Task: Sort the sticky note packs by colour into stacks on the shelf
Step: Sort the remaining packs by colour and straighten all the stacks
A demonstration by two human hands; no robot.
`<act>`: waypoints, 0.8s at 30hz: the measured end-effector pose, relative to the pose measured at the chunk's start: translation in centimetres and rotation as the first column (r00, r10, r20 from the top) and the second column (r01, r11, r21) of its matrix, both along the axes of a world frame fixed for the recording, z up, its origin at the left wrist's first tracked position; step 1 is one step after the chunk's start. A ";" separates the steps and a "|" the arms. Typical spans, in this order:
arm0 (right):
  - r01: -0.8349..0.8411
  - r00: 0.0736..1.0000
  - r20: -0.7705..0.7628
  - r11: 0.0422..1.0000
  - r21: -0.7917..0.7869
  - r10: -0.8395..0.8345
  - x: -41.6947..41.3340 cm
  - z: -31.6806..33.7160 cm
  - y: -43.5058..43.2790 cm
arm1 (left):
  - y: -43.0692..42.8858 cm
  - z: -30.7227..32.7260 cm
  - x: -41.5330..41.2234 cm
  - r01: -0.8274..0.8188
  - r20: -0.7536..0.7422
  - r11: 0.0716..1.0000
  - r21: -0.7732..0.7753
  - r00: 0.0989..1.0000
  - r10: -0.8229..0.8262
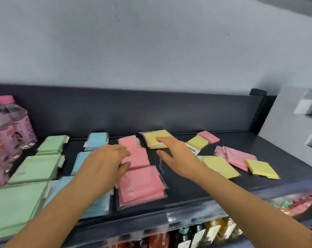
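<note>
In the head view, the left hand [105,158] lay flat, fingers spread, on the pink stack [140,183], gripping nothing. The right hand [176,151] reached open-fingered onto the yellow stack [157,138] (empty too). Loose yellow and pink packs [239,158] lay right of it; a careless sweep could likely topple slippery wrapped stacks.

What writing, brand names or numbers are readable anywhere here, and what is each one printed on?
None of the text here is legible.
Front pink pack: small dark print at its near corner, too small to read.
Green pack: small dark print lines, blurred.
White label under a yellow pack: dark lettering, blurred.
Water bottles: pink labels with red lettering, unreadable.
Packets on the right panel: print too blurred.
</note>
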State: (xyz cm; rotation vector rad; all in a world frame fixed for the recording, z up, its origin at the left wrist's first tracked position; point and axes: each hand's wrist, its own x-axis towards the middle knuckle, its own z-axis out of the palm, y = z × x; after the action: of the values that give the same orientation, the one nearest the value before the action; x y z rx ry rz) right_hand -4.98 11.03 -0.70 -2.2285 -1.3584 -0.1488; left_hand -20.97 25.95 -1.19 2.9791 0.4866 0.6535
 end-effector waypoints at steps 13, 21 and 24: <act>-0.018 0.996 0.093 1.000 0.014 0.016 9.3 -1.6 -13.7 | -11.9 -1.1 8.5 -0.077 0.001 0.997 0.027 0.997 0.077; -0.035 0.999 -0.014 0.999 -0.030 0.034 19.8 -2.6 -24.7 | -22.7 -2.2 17.6 -0.096 -0.017 0.995 0.016 0.995 0.096; -0.122 0.988 -0.111 0.986 -0.113 0.110 21.5 -3.2 -26.2 | -24.7 -2.0 19.9 -0.085 -0.047 0.996 0.026 0.995 0.087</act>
State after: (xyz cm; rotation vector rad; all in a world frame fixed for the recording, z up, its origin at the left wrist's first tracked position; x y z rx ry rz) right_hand 16.49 -15.13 -3.95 -2.2122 -1.4695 0.0923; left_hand -1.04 1.26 -3.20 3.0174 0.6178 0.5990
